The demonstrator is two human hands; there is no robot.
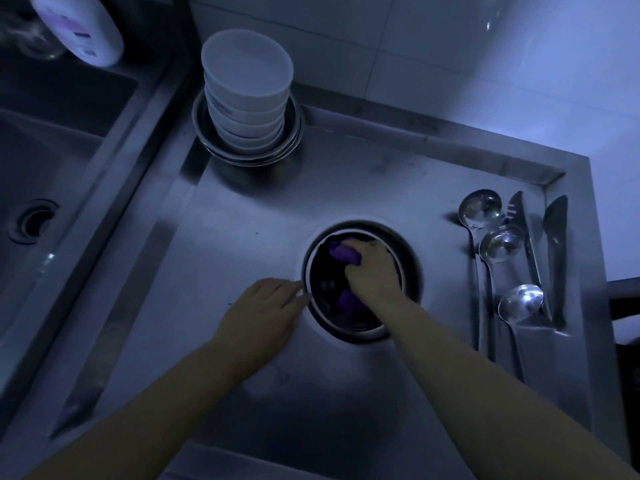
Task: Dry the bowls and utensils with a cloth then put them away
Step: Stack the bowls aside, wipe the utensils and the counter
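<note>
A steel bowl (412,268) stands on the metal counter in the middle of the view. My right hand (372,271) is inside it, closed on a purple cloth (341,252) pressed against the bowl's inner wall. My left hand (265,306) lies flat on the counter, fingertips touching the bowl's left rim. A stack of white bowls (247,95) sits in a few nested steel bowls (207,140) at the back. Three ladles (479,209) and two knife-like utensils (556,244) lie along the right edge.
A sink basin (52,161) with a drain lies to the left, beyond a raised divider. A white bottle (79,26) stands at the top left. White tiled wall (415,57) runs behind the counter, whose raised lip (550,180) borders the back and right.
</note>
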